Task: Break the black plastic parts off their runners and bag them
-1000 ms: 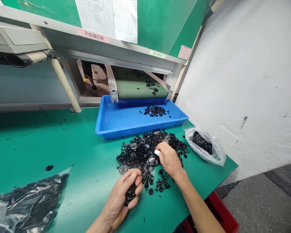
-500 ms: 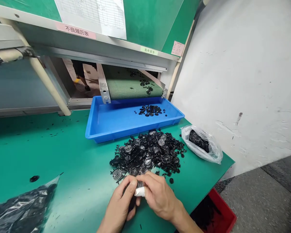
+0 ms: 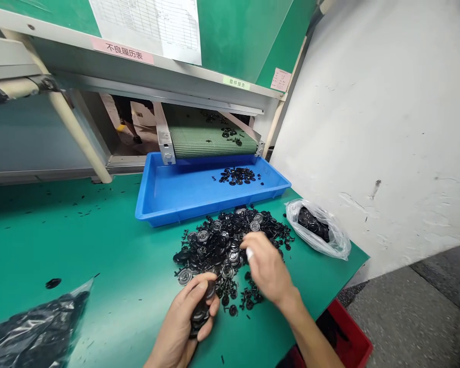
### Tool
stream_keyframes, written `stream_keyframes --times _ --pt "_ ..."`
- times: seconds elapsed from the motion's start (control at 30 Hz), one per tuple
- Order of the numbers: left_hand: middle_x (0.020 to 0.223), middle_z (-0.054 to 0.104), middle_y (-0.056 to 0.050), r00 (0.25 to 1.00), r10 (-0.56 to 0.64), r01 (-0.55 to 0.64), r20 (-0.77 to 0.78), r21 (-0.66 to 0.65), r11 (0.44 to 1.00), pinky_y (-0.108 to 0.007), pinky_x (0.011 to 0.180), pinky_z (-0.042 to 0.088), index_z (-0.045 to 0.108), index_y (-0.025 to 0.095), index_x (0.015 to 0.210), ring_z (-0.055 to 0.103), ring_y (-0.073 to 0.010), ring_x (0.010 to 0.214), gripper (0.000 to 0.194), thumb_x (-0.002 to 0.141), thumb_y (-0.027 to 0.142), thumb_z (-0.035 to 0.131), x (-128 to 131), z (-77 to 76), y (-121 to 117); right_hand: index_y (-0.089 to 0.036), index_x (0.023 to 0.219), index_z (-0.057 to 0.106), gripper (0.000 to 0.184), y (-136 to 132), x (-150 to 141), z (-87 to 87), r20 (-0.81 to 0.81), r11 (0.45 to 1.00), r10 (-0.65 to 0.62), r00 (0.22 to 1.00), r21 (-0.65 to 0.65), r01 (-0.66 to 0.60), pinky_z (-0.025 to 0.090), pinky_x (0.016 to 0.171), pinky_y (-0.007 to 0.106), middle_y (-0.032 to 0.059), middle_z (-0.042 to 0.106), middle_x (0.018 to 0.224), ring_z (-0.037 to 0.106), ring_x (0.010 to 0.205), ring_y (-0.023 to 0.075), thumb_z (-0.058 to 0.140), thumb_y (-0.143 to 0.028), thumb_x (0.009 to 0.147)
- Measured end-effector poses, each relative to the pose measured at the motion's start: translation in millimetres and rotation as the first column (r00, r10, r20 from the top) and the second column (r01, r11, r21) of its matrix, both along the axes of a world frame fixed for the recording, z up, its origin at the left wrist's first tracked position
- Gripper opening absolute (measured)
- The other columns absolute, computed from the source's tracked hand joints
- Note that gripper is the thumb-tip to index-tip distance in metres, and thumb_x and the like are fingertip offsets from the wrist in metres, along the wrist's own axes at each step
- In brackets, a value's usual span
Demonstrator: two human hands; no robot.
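Observation:
My left hand (image 3: 187, 317) is closed around a stack of black round plastic discs (image 3: 201, 312), low in the middle of the view. Over the right side of a heap of similar black plastic parts (image 3: 218, 240) is my right hand (image 3: 266, 266), its fingers curled in and a white wrap on one finger. Whatever its fingertips may hold is too small to make out. The heap mixes flat ringed discs with small stemmed pieces. Several small parts (image 3: 249, 296) lie loose at its near edge, between my two hands.
Behind the heap stands a blue tray (image 3: 176, 209) holding small black parts, under the end of a green conveyor belt (image 3: 210, 145). A clear bag (image 3: 339, 240) lies right, a filled bag (image 3: 34, 327) lower left. A red bin (image 3: 362, 337) sits below the table edge. Someone's legs (image 3: 128, 120) show behind.
My right hand has parted from my left and moved up and right over the heap. More small parts show on the heap's near side. My left hand keeps its discs.

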State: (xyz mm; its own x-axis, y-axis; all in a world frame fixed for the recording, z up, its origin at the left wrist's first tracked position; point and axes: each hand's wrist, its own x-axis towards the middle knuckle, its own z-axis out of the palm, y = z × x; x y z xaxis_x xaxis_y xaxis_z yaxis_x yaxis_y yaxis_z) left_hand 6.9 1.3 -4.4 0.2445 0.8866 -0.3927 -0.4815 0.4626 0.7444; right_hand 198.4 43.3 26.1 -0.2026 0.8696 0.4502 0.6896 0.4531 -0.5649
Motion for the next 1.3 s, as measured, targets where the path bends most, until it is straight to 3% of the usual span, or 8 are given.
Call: stream_keyframes --times 0.13,0.27,0.57,0.67,0.73,0.83,1.0,1.3 --pt "0.078 0.061 -0.002 0.991 0.04 -0.038 0.131 -0.023 0.999 -0.015 0.035 0.037 0.064 0.019 0.09 0.05 -0.0087 0.053 0.02 0.084 0.038 0.064 -3 8.3 2 -0.017 0.103 0.062 0.029 45 36 0.9 0.16 0.939 -0.325 0.932 -0.062 0.338 0.043 0.07 0.031 0.0093 0.061 0.098 0.057 0.082 0.0211 0.044 -0.009 0.082" --pt "0.087 0.061 -0.005 0.98 0.102 -0.091 0.171 -0.07 0.993 -0.017 0.033 0.042 0.065 0.018 0.085 0.057 -0.0142 0.066 0.022 0.08 0.039 0.068 -3 14.1 2 -0.019 0.082 0.064 0.017 67 42 -10.6 0.155 0.939 -0.316 0.936 -0.09 0.332 0.036 0.058 0.025 0.0021 0.058 0.072 0.053 0.064 0.0163 0.05 -0.01 0.077" --pt "0.073 0.052 0.002 0.987 -0.016 0.015 0.158 0.01 1.0 -0.014 0.033 0.039 0.06 0.019 0.079 0.049 -0.0097 0.057 0.017 0.081 0.034 0.069 -2 7.0 3 -0.019 0.084 0.06 0.016 43 34 -5.2 0.012 0.964 -0.263 0.965 -0.045 0.263 0.043 0.065 0.028 0.0032 0.062 0.082 0.057 0.072 0.0169 0.045 -0.015 0.084" --pt "0.071 0.055 0.001 0.995 -0.087 0.086 0.04 0.033 0.996 -0.014 0.034 0.034 0.061 0.02 0.097 0.044 -0.0085 0.051 0.027 0.083 0.042 0.066 4 7.5 0 -0.02 0.086 0.061 0.011 19 16 0.2 -0.215 0.978 -0.132 0.968 -0.189 0.091 0.047 0.061 0.027 0.0034 0.063 0.084 0.06 0.072 0.0164 0.05 -0.018 0.084" --pt "0.065 0.055 0.002 0.993 -0.1 0.105 -0.066 0.067 0.992 -0.015 0.034 0.031 0.06 0.019 0.095 0.04 -0.0071 0.045 0.031 0.083 0.048 0.062 9 8.5 -2 -0.019 0.088 0.059 0.008 2 -2 -1.9 -0.445 0.869 -0.021 0.895 -0.45 -0.203 0.046 0.048 0.023 0.0004 0.062 0.076 0.061 0.058 0.0134 0.053 -0.02 0.082" --pt "0.057 0.055 0.002 0.972 -0.108 0.133 -0.207 0.113 0.985 -0.014 0.033 0.023 0.057 0.018 0.08 0.033 -0.004 0.036 0.036 0.081 0.053 0.061 14 10.2 -6 -0.017 0.086 0.059 0.007 -19 -26 -9.2 -0.582 0.744 -0.038 0.812 -0.559 -0.366 0.045 0.044 0.019 -0.003 0.058 0.065 0.059 0.05 0.0106 0.054 -0.019 0.081" --pt "0.054 0.056 0.003 0.962 -0.06 0.09 -0.266 0.102 0.991 -0.013 0.034 0.018 0.055 0.018 0.07 0.032 -0.0024 0.033 0.037 0.078 0.052 0.065 16 13.8 -9 -0.018 0.093 0.068 0.014 -35 -34 -12.1 -0.501 0.833 0.057 0.863 -0.453 -0.318 0.05 0.058 0.02 0.0008 0.06 0.083 0.061 0.065 0.0104 0.058 -0.022 0.084" --pt "0.051 0.051 0.004 0.976 -0.045 0.057 -0.213 0.052 0.997 -0.014 0.036 0.017 0.055 0.017 0.065 0.03 -0.0034 0.036 0.04 0.076 0.054 0.065 16 18.7 -12 -0.017 0.093 0.062 0.022 -39 -45 -25.8 -0.223 0.968 0.172 0.959 -0.144 -0.207 0.045 0.064 0.025 0.0014 0.058 0.073 0.056 0.066 0.014 0.04 -0.015 0.089"
